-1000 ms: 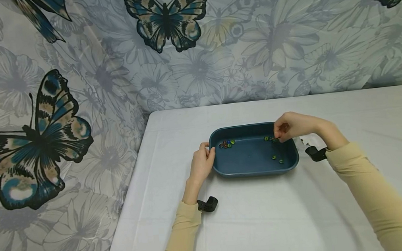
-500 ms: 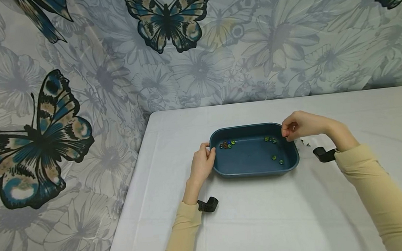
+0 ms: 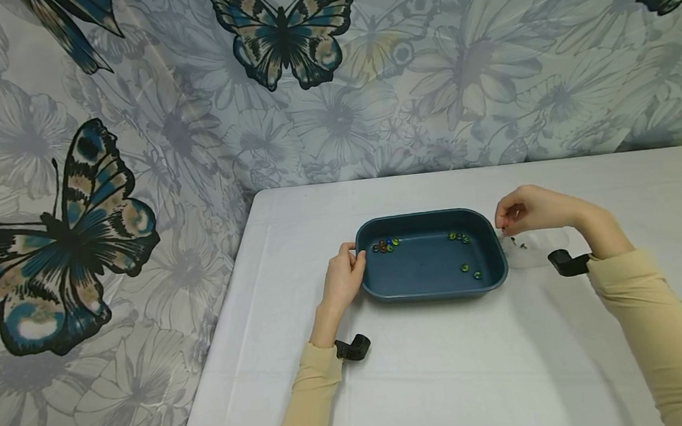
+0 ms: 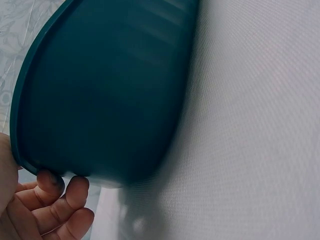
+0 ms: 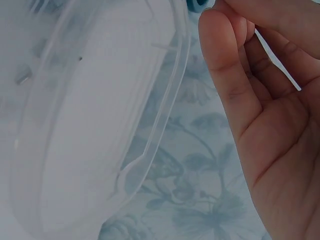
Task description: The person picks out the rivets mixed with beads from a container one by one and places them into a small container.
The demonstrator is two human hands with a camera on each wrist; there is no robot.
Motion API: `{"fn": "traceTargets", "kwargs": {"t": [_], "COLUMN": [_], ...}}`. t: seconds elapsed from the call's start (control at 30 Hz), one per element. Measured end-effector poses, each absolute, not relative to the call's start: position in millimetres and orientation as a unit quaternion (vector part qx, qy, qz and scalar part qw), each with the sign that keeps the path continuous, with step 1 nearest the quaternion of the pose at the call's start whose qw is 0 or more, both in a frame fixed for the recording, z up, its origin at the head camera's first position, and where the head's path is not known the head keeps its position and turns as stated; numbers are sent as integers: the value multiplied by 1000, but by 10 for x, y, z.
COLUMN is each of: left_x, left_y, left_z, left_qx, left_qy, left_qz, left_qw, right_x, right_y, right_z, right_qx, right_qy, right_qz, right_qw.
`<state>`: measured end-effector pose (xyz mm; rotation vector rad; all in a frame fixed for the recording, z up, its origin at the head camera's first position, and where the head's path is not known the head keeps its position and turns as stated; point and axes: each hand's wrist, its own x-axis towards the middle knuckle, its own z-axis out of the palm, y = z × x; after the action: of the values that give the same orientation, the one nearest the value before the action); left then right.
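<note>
My left hand (image 3: 344,273) grips the left end of a blue oblong dish (image 3: 419,274); the left wrist view shows its fingers bent under the rim. Inside lie small glass marbles: a mixed red, blue and green cluster (image 3: 386,245) at the left, green marbles (image 3: 458,237) at the back right and two more green marbles (image 3: 470,271) nearer the front. My right hand (image 3: 535,209) hovers just right of the dish, above a clear plastic container (image 5: 175,85). Its thumb and fingertips meet; whether anything tiny sits between them is hidden.
A few small dark green bits (image 3: 520,244) show in the clear container beside the dish. White cloth covers the table (image 3: 440,367). Behind it hangs a butterfly-patterned curtain (image 3: 339,125). Each wrist wears a black camera, such as the left one (image 3: 353,348).
My right hand has lifted from the back-right marbles and moved right, out over the clear container. My left hand keeps its grip on the dish.
</note>
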<state>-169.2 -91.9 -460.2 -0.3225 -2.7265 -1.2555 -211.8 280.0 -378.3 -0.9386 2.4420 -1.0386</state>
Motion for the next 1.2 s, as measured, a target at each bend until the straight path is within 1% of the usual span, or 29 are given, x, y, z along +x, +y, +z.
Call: {"fn": "traceTargets", "kwargs": {"t": [0.13, 0.6, 0.83, 1.2], "left_x": [-1696, -1708, -1704, -1710], "left_y": [-915, -912, -908, -921], "left_z": [-4611, -4608, -4603, -4598], "left_qx": [-105, -106, -104, -115], "left_qy": [-902, -903, -904, -901], "left_qz": [-413, -411, -410, -411], "left_qw": [62, 64, 65, 71], "right_x": [-2091, -2070, -2033, -1968], "right_y": [2854, 3002, 3044, 3089], "right_z": [-3784, -3836, -3850, -3888], "right_qx": [-313, -313, -314, -290], "right_qy": [863, 861, 860, 877], "right_qz": [-363, -368, -375, -360], "right_qw": [161, 158, 148, 128]}}
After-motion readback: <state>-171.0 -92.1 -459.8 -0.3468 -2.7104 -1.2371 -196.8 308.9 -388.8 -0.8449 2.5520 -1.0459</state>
